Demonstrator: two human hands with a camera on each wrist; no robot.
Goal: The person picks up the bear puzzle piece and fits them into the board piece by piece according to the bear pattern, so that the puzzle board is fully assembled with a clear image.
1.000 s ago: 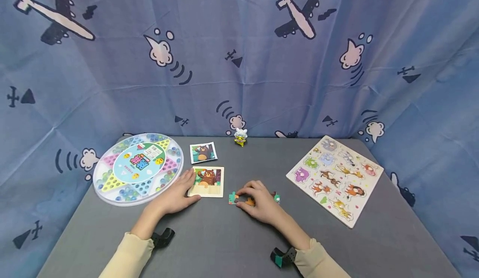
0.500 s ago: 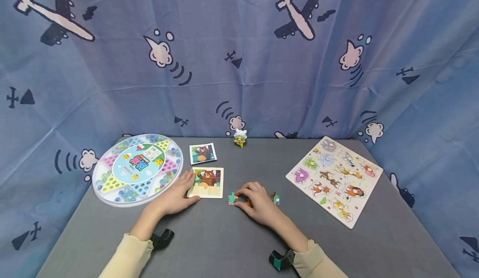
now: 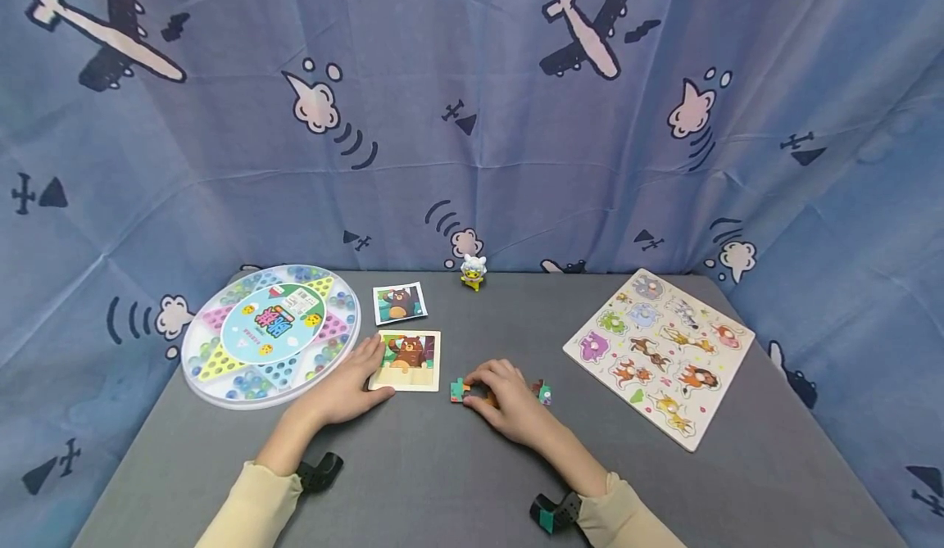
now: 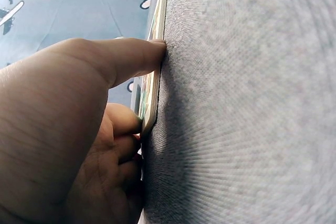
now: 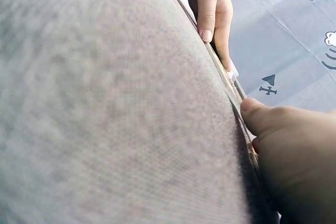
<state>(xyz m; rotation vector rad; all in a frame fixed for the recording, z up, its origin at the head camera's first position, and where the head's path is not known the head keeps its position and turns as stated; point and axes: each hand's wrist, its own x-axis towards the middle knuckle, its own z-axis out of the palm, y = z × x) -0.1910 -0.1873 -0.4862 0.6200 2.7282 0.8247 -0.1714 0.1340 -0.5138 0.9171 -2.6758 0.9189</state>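
A wooden bear puzzle board point(image 3: 406, 380) lies flat on the grey table, its upper part filled with picture pieces and its lower strip bare wood. My left hand point(image 3: 341, 386) holds the board by its left side, thumb on the near edge and fingers along the left. The left wrist view shows that thumb point(image 4: 134, 56) against the board's rim. To the right, my right hand point(image 3: 516, 400) pinches a jigsaw piece point(image 3: 458, 391) between thumb and index finger. Another green piece point(image 3: 544, 392) peeks out beyond the hand. Whatever lies under the palm is hidden.
Behind the board lies a bear picture card point(image 3: 400, 303). A round marble game board point(image 3: 214, 388) stands close to the left forearm. On the right is an animal puzzle board point(image 3: 689, 429). A small yellow-and-white figurine point(image 3: 474, 273) stands near the curtain point(image 3: 516, 163).
Slightly less orange shows between my right thumb and index finger, and the right wrist has shifted a little to the left. The left hand and the puzzle board stay put.
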